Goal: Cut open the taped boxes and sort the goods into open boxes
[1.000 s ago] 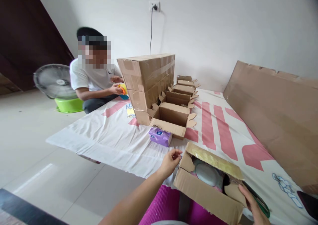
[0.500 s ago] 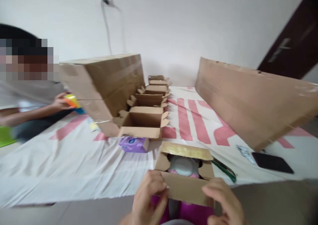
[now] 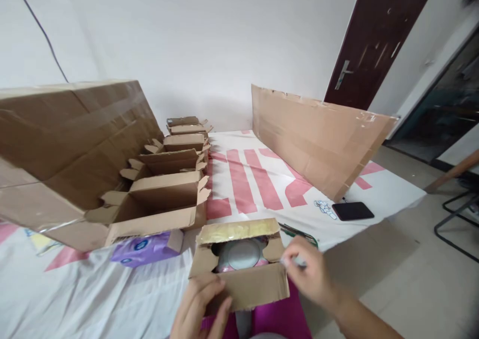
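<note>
A small cardboard box (image 3: 258, 286) with its top flaps raised lies in front of me at the table's near edge. Through its opening shows a round, pale grey-white thing with pink at its rim (image 3: 243, 255); its kind is not clear. My left hand (image 3: 200, 304) grips the lower left of the box's front flap, thumb below and fingers on top. At the box's right edge, my right hand (image 3: 309, 269) is closed in a pinch, fingertips at the side flap. A green-handled utility knife (image 3: 299, 234) lies just behind that hand.
A purple tissue pack (image 3: 147, 249) lies left of the box, against a row of open cardboard boxes (image 3: 160, 224). Large cardboard panels stand at left (image 3: 75, 144) and right (image 3: 310, 134). A black phone (image 3: 353, 211) lies near the right table edge, beside blue-white paper scraps (image 3: 325, 209).
My view has swung right, and the co-worker at the left is out of sight. My right hand has moved from the front flap up to the box's right edge. My left hand stays on the flap.
</note>
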A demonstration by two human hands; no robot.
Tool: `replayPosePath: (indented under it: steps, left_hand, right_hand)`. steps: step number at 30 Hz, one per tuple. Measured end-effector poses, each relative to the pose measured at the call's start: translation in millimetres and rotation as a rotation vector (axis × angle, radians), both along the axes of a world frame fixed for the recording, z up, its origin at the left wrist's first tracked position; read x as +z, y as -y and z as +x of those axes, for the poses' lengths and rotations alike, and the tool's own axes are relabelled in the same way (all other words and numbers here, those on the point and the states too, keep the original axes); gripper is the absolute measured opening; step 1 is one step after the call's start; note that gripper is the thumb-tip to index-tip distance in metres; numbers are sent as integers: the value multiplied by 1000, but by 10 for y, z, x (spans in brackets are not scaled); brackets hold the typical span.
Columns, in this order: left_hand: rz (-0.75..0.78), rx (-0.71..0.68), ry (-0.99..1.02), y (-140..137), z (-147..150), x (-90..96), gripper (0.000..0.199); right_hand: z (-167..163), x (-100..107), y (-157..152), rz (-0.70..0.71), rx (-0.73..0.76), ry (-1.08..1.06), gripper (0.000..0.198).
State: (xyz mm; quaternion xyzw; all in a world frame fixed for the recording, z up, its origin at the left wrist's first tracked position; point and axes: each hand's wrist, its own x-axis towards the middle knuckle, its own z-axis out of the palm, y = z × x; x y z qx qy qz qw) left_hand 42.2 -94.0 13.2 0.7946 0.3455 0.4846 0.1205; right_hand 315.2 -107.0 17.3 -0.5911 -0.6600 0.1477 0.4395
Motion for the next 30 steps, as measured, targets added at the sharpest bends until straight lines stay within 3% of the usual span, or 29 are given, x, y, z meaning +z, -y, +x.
replayPosePath:
  steps: [4, 6, 10, 14, 18, 22, 26, 30]
  left_hand:
    - [39, -6, -152, -73, -71, -16, 14]
    - [112, -23, -217, -88, -97, -67, 14]
    - [123, -11, -198, -65, -99, -155, 13]
    - [100, 14, -163, -37, -63, -164, 14]
    - [111, 28, -167, -31, -56, -152, 14]
    - [118, 7, -187, -47, -118, -182, 15]
    - [164, -9, -289, -106, -198, -215, 19]
    - [260, -5, -539, -130, -178, -164, 56]
  right_hand:
    - [1200, -141, -432, -230, -393, -8, 30]
    - [1738, -224, -562, -373, -559, 16, 26]
    - [2337, -398, -621, -643, -727, 71, 28]
    - [2423, -582, -666, -779, -757, 119, 30]
    - [2324, -668, -716, -803, -835, 175, 31]
    - [2233, -579, -678, -636, -909, 243, 34]
    - [2128, -465, -642, -457, -852, 209, 27]
    - [1818, -496, -643, -373, -641, 85, 21]
